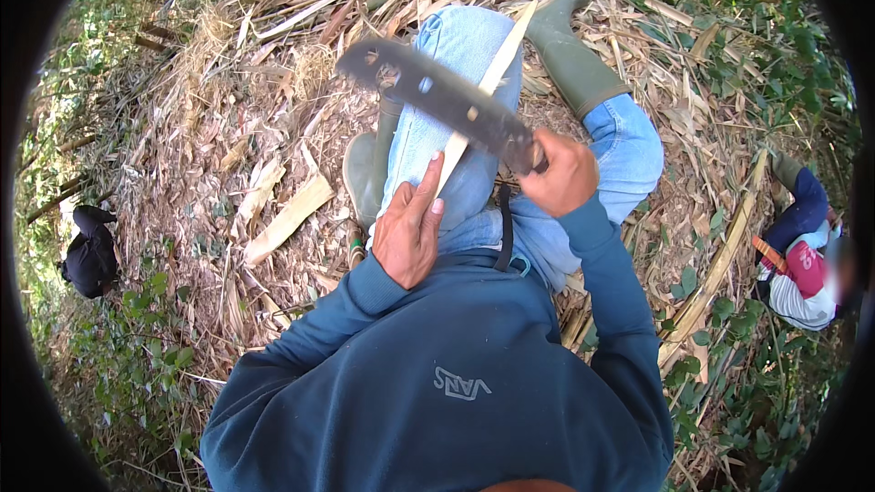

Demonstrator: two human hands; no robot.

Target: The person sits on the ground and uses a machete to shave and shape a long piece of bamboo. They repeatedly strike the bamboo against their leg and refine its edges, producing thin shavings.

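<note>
Being clamped in the right hand [563, 173], the machete [439, 98] is held across a pale split strip [502, 60] that is pinched over the jeans-clad leg [421, 148] by the left hand [408, 235] and, probably light and springy, is best gripped by its flat faces.

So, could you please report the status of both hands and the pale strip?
Right hand gripping broad dark blade. Left hand at near end of pale strip, grip unclear. Blade crosses strip, hiding part of it.
</note>
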